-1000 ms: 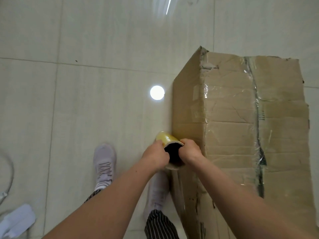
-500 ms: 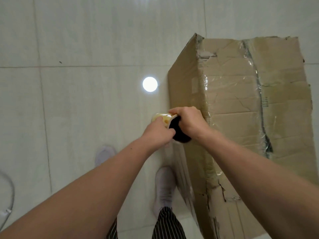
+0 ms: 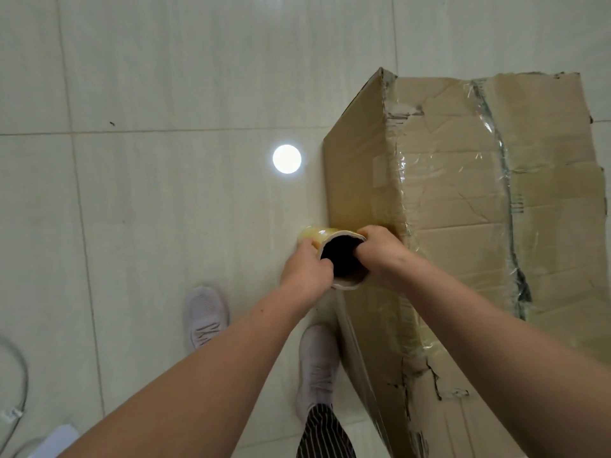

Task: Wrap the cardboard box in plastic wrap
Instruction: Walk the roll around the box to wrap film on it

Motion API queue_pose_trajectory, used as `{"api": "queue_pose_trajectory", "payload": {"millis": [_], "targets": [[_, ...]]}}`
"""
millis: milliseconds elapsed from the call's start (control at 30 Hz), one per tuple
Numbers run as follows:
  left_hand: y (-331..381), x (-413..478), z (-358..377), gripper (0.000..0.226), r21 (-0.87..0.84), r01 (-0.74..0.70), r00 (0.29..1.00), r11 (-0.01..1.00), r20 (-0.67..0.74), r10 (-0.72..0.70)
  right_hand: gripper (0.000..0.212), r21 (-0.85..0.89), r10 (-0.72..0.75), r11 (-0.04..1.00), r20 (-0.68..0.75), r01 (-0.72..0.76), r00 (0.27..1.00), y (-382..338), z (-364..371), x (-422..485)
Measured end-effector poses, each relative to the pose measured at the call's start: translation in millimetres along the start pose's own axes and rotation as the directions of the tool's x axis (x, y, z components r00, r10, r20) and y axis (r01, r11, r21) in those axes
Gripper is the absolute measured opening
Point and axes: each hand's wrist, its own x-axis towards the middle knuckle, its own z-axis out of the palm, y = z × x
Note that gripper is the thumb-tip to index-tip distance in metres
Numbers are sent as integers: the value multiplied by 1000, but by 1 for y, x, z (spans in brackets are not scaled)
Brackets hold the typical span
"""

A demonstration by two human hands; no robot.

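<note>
Right of centre in the frame, the cardboard box stands on the tiled floor. I see its worn top panel and its narrow left face, both already glinting with film in places.

Just beside that left face, near the middle of the frame, is the roll of plastic wrap. I am looking straight down into its dark core, so I judge its long axis to be close to upright and parallel to the box's vertical edge. A sheet of film runs from the roll toward the lower frame, close along the box's side.

Both hands clasp the roll's near end. My left hand grips it on the side away from the box. My right hand grips the box side, wedged between roll and cardboard, so it is the nearer one. I cannot tell whether it touches the box.

The box lies to the right of the grip, so the next pass should carry the roll up-frame round the far corner while keeping it upright.
</note>
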Motion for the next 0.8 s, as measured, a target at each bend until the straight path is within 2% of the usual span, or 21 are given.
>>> {"api": "queue_pose_trajectory", "payload": {"millis": [100,200,267,367,500,633,700,733,800], "targets": [[10,-2,-10,50,162,-60,998,985,14,59,34,-75,-34,997,-29,32,999,-7,0,-1],[25,-1,-15,50,360,-139,990,923,17,143,41,-175,-146,976,-87,129,986,-15,-6,-1],[35,0,-17,49,402,-163,985,901,18,170,45,-218,-225,955,-100,199,969,-22,-12,1],[45,5,-23,48,400,-153,986,904,7,164,45,-342,-386,877,-87,336,918,-34,-22,7],[54,12,-32,41,312,-154,987,938,13,158,39,-530,-607,675,-3,513,795,-53,-33,19],[60,18,-33,28,216,-144,989,966,-13,150,31,-614,-701,541,48,575,711,-62,-36,28],[58,22,-32,27,191,-130,988,973,-62,144,23,-617,-713,552,0,561,702,-61,-35,30],[57,22,-31,27,166,-126,986,978,-85,141,20,-589,-688,606,-50,535,724,-60,-35,31],[51,21,-29,29,120,-125,983,985,-118,139,26,-460,-545,774,-133,435,828,-60,-38,31]]}}
